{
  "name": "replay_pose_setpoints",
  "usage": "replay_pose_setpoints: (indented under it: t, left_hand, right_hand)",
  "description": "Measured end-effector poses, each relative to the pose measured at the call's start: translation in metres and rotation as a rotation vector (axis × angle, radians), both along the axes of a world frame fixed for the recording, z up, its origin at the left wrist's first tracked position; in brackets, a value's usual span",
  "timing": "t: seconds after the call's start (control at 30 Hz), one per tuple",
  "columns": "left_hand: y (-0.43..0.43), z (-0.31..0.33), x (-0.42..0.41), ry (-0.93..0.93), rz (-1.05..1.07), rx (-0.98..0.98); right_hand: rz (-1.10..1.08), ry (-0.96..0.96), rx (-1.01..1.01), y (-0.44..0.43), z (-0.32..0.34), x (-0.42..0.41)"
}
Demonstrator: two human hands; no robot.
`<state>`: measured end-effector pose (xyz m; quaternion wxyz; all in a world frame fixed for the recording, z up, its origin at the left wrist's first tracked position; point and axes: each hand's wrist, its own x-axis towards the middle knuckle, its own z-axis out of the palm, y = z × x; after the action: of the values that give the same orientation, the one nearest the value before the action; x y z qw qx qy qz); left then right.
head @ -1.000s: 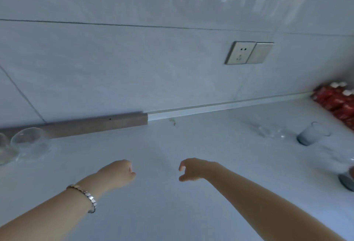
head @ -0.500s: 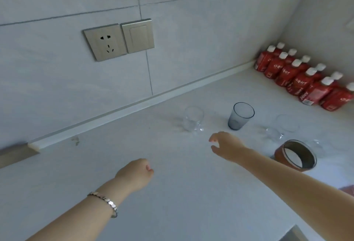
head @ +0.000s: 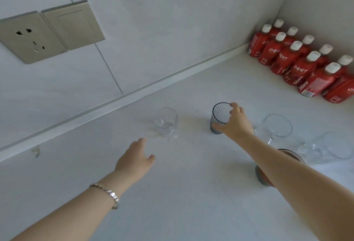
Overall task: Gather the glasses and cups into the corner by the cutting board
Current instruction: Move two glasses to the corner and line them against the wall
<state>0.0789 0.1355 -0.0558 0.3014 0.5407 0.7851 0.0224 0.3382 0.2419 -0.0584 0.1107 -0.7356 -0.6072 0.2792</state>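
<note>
A smoky grey tumbler (head: 218, 115) stands upright on the white counter (head: 182, 193). My right hand (head: 236, 123) is wrapped round it, thumb on the near side and a finger on the far rim. A small clear glass (head: 166, 122) stands to its left. My left hand (head: 135, 157) hovers just short of that glass, fingers apart and holding nothing. A clear stemmed glass (head: 277, 126) stands to the right of my right hand, and beyond it is another clear glass (head: 325, 148). My right forearm partly hides a brown cup (head: 261, 176). No cutting board is in view.
Several red juice bottles (head: 298, 60) with white caps fill the far right corner. The tiled wall carries a socket (head: 28, 36) and a switch (head: 73, 24). A raised strip (head: 134, 95) runs along the back edge of the counter.
The view has swung right and closer to the glasses. My right hand reached forward and closed round the grey tumbler. My left hand opened and moved toward the small clear glass.
</note>
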Motion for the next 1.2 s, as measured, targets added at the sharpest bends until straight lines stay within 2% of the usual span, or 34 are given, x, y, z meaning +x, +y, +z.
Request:
replay_pose_setpoints:
  t: [0.13, 0.27, 0.4, 0.53, 0.67, 0.8, 1.03, 1.2]
  left_hand:
    - [0.048, 0.004, 0.032, -0.108, 0.069, 0.218]
    - [0.083, -0.008, 0.048, -0.091, 0.095, 0.104]
    - [0.077, -0.014, 0.045, -0.069, 0.180, 0.193]
    - [0.030, -0.014, 0.015, -0.145, 0.117, 0.210]
    - [-0.042, -0.005, -0.043, -0.171, 0.064, 0.247]
    - [-0.116, 0.008, -0.112, -0.167, 0.176, 0.224]
    - [-0.226, 0.019, -0.265, -0.031, 0.321, 0.224]
    - [-0.294, 0.020, -0.388, 0.074, 0.329, 0.227]
  right_hand:
    - [0.038, 0.029, 0.036, -0.015, 0.003, 0.002]
    - [0.041, 0.109, 0.032, -0.031, 0.013, 0.001]
    - [0.094, 0.139, 0.015, -0.048, 0.018, -0.009]
    - [0.174, 0.139, -0.008, -0.068, 0.019, -0.038]
    - [0.284, 0.148, -0.034, -0.092, 0.021, -0.088]
    - [0.431, 0.166, -0.046, -0.120, 0.025, -0.158]
    - [0.673, 0.169, -0.030, -0.195, 0.041, -0.312]
    - [0.724, 0.162, -0.027, -0.261, 0.043, -0.429]
